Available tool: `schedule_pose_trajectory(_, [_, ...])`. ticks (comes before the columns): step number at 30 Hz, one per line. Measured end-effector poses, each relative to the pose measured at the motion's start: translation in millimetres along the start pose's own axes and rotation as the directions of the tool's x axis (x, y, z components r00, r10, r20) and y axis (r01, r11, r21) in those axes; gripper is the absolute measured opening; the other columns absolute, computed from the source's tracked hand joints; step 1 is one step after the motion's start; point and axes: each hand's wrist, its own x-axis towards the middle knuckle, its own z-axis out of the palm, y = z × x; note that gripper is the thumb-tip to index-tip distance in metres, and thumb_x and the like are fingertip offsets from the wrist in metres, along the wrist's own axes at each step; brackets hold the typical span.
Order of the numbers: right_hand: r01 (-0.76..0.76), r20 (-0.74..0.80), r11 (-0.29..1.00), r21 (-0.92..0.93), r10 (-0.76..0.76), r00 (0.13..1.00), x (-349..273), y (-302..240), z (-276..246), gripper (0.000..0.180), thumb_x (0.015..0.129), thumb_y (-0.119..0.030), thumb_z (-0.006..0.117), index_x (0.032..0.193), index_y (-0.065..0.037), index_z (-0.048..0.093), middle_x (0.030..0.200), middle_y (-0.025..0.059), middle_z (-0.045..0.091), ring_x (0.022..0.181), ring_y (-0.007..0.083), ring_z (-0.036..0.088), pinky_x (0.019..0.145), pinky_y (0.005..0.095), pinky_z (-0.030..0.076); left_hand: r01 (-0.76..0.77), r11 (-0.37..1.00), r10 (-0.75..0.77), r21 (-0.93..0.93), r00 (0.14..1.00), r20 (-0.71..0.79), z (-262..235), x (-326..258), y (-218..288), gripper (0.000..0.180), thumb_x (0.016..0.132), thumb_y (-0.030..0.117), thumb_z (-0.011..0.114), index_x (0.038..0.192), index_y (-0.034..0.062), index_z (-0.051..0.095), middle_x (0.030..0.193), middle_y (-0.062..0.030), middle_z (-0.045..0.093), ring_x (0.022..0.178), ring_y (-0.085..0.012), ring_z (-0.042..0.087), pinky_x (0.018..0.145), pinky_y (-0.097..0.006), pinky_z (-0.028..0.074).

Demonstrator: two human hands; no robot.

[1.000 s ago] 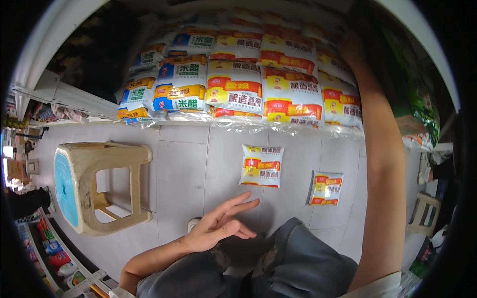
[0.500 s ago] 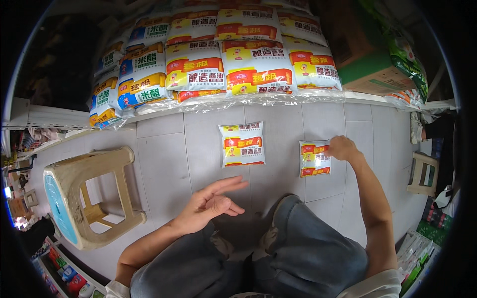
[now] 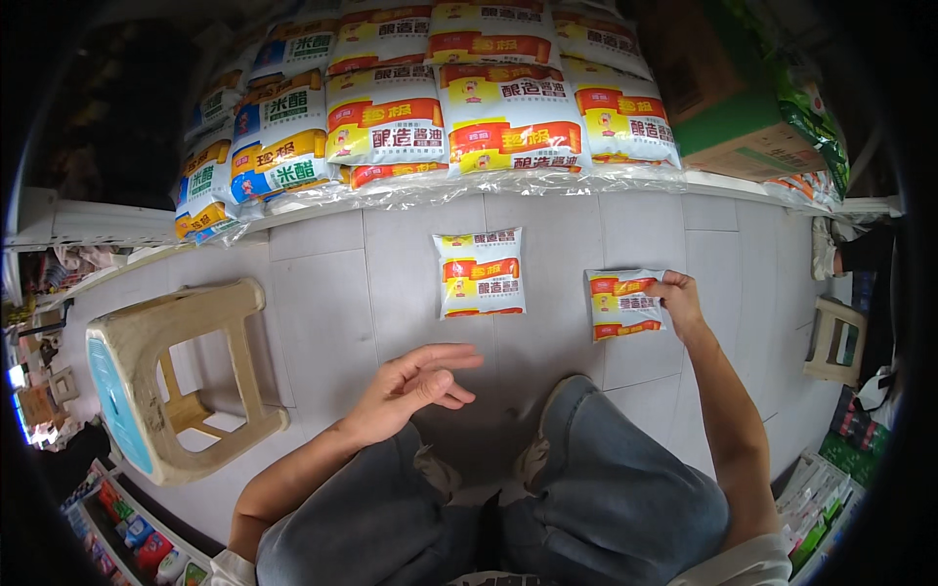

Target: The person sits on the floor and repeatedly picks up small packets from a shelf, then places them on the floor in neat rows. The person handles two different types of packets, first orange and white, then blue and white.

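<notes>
My right hand (image 3: 679, 299) pinches the right edge of a square white, red and yellow soy sauce bag (image 3: 625, 305), thumb on its printed face. Whether that bag is clear of the floor I cannot tell. A second soy sauce bag (image 3: 481, 273) of the same print lies flat on the grey tiles, left of the first. Above my left knee hovers my left hand (image 3: 418, 383), holding nothing, its fingers stretched to the right and apart from the thumb. Both bags lie beyond the reach of its fingertips.
Stacked soy sauce bags (image 3: 391, 127) fill a low shelf ahead, with blue and yellow vinegar bags (image 3: 278, 142) at its left. A cardboard carton (image 3: 752, 137) stands at the right end. To my left is a beige plastic stool (image 3: 181, 376); a smaller stool (image 3: 835, 340) stands far right.
My right hand has closed on the right bag's edge, and that side of the bag now looks lifted and creased. The left hand stays nearly in place.
</notes>
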Motion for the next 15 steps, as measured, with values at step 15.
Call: schedule_pose_trajectory(15, [-0.248, 0.552, 0.875, 0.417, -0.027, 0.833, -126.4, -124.1, 115.0, 0.016, 0.08, 0.005, 0.068, 0.071, -0.005, 0.059, 0.08, 0.0078, 0.069, 0.071, 0.0133, 0.066, 0.066, 0.0289, 0.055, -0.108, 0.971, 0.115, -0.213, 0.993, 0.022, 10.2, 14.0, -3.8, 0.061, 0.099, 0.029, 0.057, 0.147, 0.0022, 0.031, 0.149, -0.0158, 0.037, 0.136, -0.0267, 0.041, 0.11, -0.043, 0.037])
